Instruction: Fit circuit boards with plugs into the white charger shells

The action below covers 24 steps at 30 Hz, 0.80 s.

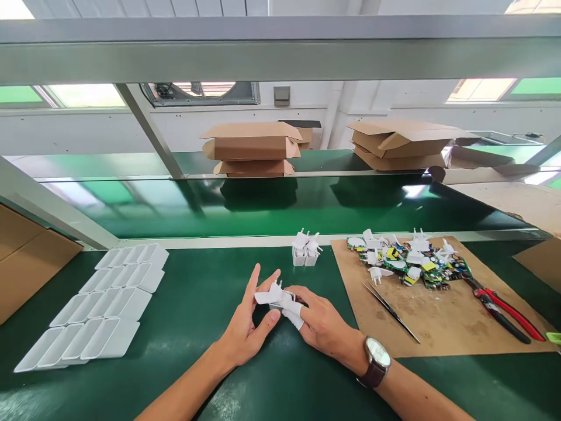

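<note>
A small white charger casing with a pronged plug part (277, 294) on top is between my hands, above the green work surface. My right hand (324, 321) is closed on its right side; white tape or covers wrap some of those fingers. On the left side, my left hand (245, 330) has its fingers spread, with the thumb tip close against the casing's lower edge. Whether that thumb bears any weight is hard to see. Just beyond the hands stand two white casings (305, 257) with plug parts sticking up from them.
Rows of white open casings (107, 310) lie at the left. On a brown cardboard sheet (438, 327) at the right are a heap of circuit boards and plug parts (412, 260), tweezers (392, 313) and red-black cutters (504, 310). Cardboard boxes (254, 149) sit beyond the green belt (263, 216).
</note>
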### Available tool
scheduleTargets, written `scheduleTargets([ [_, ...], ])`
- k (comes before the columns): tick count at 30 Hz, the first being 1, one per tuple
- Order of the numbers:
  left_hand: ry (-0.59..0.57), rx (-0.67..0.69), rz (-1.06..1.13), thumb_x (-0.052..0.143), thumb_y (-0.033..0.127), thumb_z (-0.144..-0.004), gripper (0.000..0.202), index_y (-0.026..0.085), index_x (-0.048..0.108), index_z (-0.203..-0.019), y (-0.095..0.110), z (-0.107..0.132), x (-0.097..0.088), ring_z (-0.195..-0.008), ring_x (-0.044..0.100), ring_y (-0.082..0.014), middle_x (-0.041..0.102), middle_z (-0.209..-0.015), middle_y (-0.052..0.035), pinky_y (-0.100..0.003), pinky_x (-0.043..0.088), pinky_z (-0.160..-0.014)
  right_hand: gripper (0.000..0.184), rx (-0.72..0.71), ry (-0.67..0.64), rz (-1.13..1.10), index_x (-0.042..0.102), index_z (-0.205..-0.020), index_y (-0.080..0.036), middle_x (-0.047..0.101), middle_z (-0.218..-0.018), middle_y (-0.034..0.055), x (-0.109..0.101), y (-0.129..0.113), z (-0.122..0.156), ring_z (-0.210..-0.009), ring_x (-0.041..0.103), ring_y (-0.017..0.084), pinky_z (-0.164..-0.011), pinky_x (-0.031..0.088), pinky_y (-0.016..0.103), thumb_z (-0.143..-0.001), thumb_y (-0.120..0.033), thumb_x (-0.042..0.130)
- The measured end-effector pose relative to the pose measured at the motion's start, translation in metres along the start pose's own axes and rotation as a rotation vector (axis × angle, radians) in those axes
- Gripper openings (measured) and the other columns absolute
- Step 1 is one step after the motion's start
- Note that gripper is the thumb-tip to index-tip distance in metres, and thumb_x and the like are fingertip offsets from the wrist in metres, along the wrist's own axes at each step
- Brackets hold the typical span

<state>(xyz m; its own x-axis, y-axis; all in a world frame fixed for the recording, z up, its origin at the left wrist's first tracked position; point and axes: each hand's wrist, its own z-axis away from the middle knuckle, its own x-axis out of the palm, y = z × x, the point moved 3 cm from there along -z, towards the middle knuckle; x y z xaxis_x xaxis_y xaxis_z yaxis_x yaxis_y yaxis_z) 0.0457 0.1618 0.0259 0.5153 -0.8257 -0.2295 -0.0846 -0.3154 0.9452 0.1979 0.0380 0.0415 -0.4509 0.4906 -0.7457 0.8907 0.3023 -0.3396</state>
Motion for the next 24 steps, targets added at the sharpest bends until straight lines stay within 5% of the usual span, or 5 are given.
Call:
scheduleTargets([
  [4,0.017,0.076,-0.015,0.06,0.038,-0.101,0.09,0.036,-0.005,-0.164,0.003,0.002,-0.002,-0.151,0.042,-0.0261,0.04,-0.165,-0.0118,-0.05,0.033,-0.125,0.047,0.037,-0.005,-0.079,0.059,-0.123,-0.021,0.063,-0.132,0.0141,-0.003,0.0,0.001,-0.109,0.067,0.022,-0.086,0.063,0.034,-0.084,0.003,0.048],
  [8,0.008,0.078,-0.053,0.063,0.039,-0.098,0.093,0.035,-0.002,-0.164,0.002,0.001,-0.001,-0.141,0.054,-0.0264,0.042,-0.163,-0.014,-0.044,0.047,-0.114,0.047,0.037,-0.106,-0.077,0.06,-0.121,-0.02,0.065,-0.128,0.0144,0.004,0.004,0.002,-0.111,0.067,0.024,-0.085,0.063,0.037,-0.083,0.004,0.046],
  [11,0.017,0.065,-0.075,0.064,0.036,-0.098,0.092,0.036,-0.001,-0.163,-0.001,0.0,-0.001,-0.14,0.054,-0.026,0.041,-0.164,-0.0138,-0.044,0.049,-0.111,0.045,0.035,-0.051,-0.047,0.057,-0.126,-0.02,0.064,-0.131,0.0158,0.009,0.007,0.001,-0.115,0.066,0.025,-0.089,0.062,0.038,-0.087,0.001,0.046],
  [16,0.066,-0.033,-0.105,0.069,0.038,-0.094,0.095,0.034,0.003,-0.163,-0.005,-0.004,-0.002,-0.14,0.055,-0.027,0.046,-0.161,-0.0141,-0.047,0.047,-0.114,0.037,0.018,0.025,-0.058,0.057,-0.123,-0.02,0.065,-0.128,0.0151,0.01,0.009,0.002,-0.106,0.069,0.022,-0.081,0.063,0.034,-0.091,-0.003,0.047],
  [24,0.051,-0.056,-0.096,0.068,0.04,-0.095,0.091,0.034,0.006,-0.162,-0.005,-0.006,-0.003,-0.137,0.058,-0.0262,0.046,-0.16,-0.015,-0.046,0.05,-0.112,0.028,0.063,-0.124,-0.089,0.064,-0.113,-0.024,0.066,-0.114,0.0074,0.008,0.018,-0.009,-0.087,0.068,0.017,-0.071,0.06,0.027,-0.09,-0.009,0.058],
])
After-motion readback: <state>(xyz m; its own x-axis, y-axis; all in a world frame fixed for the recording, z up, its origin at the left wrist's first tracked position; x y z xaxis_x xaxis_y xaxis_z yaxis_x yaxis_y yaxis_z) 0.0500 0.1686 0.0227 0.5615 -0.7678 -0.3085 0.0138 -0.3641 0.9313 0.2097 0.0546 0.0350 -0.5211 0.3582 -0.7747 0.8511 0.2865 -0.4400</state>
